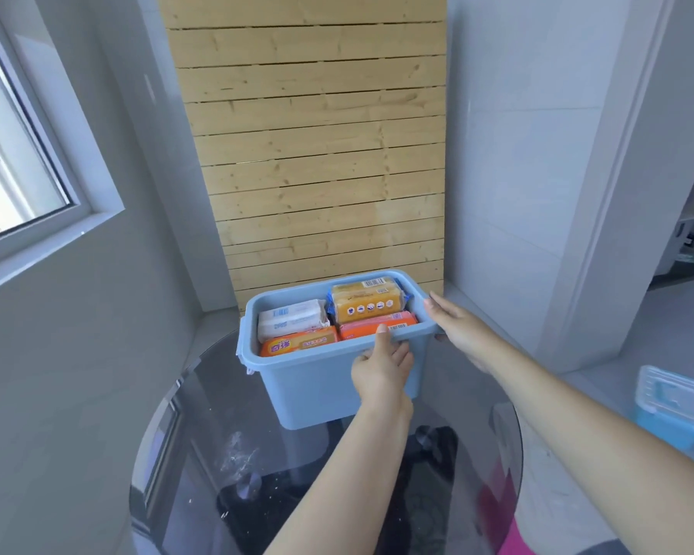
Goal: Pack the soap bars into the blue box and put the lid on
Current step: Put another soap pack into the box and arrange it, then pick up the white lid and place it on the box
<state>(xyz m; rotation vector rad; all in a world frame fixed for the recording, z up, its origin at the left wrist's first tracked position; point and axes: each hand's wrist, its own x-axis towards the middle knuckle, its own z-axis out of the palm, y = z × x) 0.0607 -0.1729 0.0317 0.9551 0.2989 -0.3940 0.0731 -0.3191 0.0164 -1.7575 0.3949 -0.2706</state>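
Note:
The blue box (317, 378) stands lidless at the far edge of a round glass table (217, 454). Several wrapped soap bars fill it: a white one (291, 320) at the back left, a yellow one (363, 302) at the back right, an orange one (297, 346) at the front left and a red-orange one (371, 329) at the front right. My left hand (381, 374) grips the front rim, thumb hooked over the edge and fingers on the outer wall. My right hand (457, 330) holds the box's right end, thumb along the rim, fingers hidden behind it.
A pale blue container with a whitish lid (672, 398) sits blurred on the ledge at the right. A wooden slatted panel (317, 154) leans against the wall behind the box. A window (17, 154) is at the left and a doorway at the far right.

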